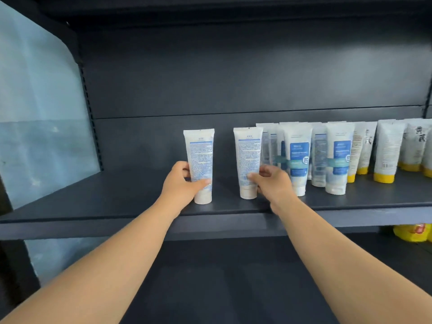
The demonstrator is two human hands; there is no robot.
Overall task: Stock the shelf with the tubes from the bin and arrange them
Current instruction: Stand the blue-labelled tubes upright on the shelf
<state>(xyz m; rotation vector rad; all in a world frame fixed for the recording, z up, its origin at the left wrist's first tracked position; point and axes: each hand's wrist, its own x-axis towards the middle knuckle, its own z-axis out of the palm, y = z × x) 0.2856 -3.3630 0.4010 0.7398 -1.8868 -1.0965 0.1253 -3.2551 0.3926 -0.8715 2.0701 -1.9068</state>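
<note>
- The dark shelf is carrying everything in play and is serving as the landmark; its left half is lying bare while its right half is filling up.
- The row of stocked tubes is standing cap-down on the right part of the shelf, blue-labelled ones nearer the middle and yellow-capped ones farther right, packed close together.
- The right tube is standing upright near the shelf's front edge, just left of the stocked row, with its printed back facing out.
- The left tube is standing upright farther left on the shelf, apart from the right tube, also with its back facing out.
- The left hand is gripping the left tube low down, thumb across the front and fingers curling behind.
- The right hand is pinching the lower right side of the right tube; it is blurred, so the exact finger hold is hard to read.
- Yellow packages are showing below the shelf at the far right; the bin is not in view.
- Judging from this, the placing-and-arranging step is under way: both tubes are being set down, not yet aligned.
- The next move is probably calling for turning both tubes front-out, sliding them right to close the gaps, and releasing gently so neither tips.
</note>
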